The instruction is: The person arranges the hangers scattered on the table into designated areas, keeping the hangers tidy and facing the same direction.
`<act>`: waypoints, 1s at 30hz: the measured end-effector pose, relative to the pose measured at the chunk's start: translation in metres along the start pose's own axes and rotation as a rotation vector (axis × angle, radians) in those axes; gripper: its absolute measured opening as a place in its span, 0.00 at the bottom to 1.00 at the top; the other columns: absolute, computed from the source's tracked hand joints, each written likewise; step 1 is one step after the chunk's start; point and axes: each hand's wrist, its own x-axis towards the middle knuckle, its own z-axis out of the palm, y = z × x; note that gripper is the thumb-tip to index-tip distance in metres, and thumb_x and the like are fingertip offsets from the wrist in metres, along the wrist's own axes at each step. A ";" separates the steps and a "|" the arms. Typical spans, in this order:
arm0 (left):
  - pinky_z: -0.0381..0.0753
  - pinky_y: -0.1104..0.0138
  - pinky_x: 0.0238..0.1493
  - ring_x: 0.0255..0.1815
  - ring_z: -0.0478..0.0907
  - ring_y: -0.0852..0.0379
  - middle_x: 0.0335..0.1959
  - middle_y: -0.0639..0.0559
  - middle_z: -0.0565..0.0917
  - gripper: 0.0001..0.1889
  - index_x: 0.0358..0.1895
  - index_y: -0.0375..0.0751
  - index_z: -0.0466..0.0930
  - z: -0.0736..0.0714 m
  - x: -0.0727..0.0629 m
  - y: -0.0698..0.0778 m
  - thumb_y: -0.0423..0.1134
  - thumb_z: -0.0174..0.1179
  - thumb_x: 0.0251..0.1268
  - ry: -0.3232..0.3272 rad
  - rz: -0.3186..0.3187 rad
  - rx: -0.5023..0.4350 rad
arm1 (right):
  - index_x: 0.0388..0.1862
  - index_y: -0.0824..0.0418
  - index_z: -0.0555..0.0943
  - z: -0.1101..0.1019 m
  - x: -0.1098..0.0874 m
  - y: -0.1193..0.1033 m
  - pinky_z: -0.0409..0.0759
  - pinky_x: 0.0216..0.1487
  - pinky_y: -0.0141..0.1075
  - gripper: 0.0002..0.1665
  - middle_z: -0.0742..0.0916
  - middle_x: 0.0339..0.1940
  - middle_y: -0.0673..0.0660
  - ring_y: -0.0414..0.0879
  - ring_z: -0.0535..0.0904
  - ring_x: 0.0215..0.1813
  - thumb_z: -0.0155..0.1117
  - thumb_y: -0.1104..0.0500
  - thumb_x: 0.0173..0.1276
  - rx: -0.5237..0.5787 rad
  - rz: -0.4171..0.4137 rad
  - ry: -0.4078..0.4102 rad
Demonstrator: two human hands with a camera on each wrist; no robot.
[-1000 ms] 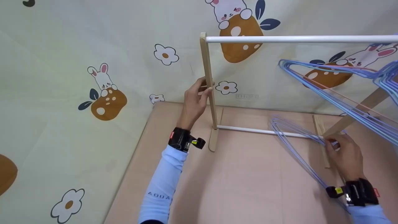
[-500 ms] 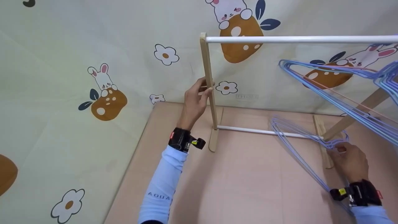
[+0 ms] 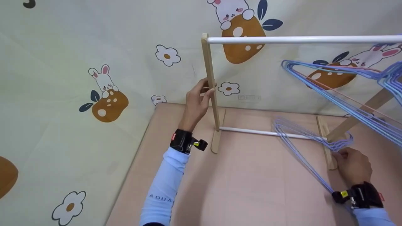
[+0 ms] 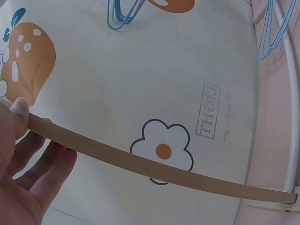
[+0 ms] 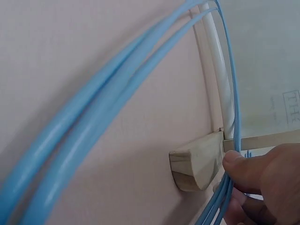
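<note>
In the head view my left hand (image 3: 196, 105) holds the left wooden upright (image 3: 209, 66) of a small clothes rack. The left wrist view shows the thumb on one side of that upright (image 4: 117, 155) and the fingers behind it. Low at the right, my right hand (image 3: 355, 164) pinches a bundle of blue wire hangers (image 3: 340, 145) just below their hooks. Close up, several hangers (image 5: 112, 89) run together between thumb and fingers, beside the rack's wooden foot (image 5: 199, 161). The fingertips behind the wires are partly hidden.
More blue and purple hangers, one orange, hang in a cluster (image 3: 351, 108) at the right. A white top rod (image 3: 298, 40) and a white lower rod (image 3: 248, 130) span the rack. It stands on a pink surface (image 3: 251, 182) against a printed backdrop (image 3: 138, 37).
My right hand has shifted slightly down and right, so the hooks of the held hangers now show above the fingers. The left hand has stayed on the upright.
</note>
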 end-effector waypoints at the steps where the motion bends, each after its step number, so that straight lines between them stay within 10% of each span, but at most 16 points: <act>1: 0.85 0.66 0.50 0.51 0.82 0.52 0.52 0.42 0.83 0.18 0.66 0.31 0.74 0.000 0.000 0.000 0.33 0.55 0.78 -0.001 0.003 0.004 | 0.44 0.72 0.82 0.000 0.000 0.000 0.69 0.23 0.40 0.19 0.85 0.31 0.64 0.55 0.77 0.28 0.65 0.53 0.75 -0.003 0.001 0.000; 30: 0.85 0.66 0.50 0.51 0.82 0.51 0.51 0.41 0.83 0.18 0.66 0.31 0.73 0.000 0.001 -0.001 0.32 0.55 0.78 0.011 0.012 -0.005 | 0.49 0.75 0.81 -0.013 0.000 -0.003 0.70 0.27 0.46 0.22 0.85 0.36 0.71 0.65 0.79 0.34 0.59 0.54 0.78 0.020 0.032 0.059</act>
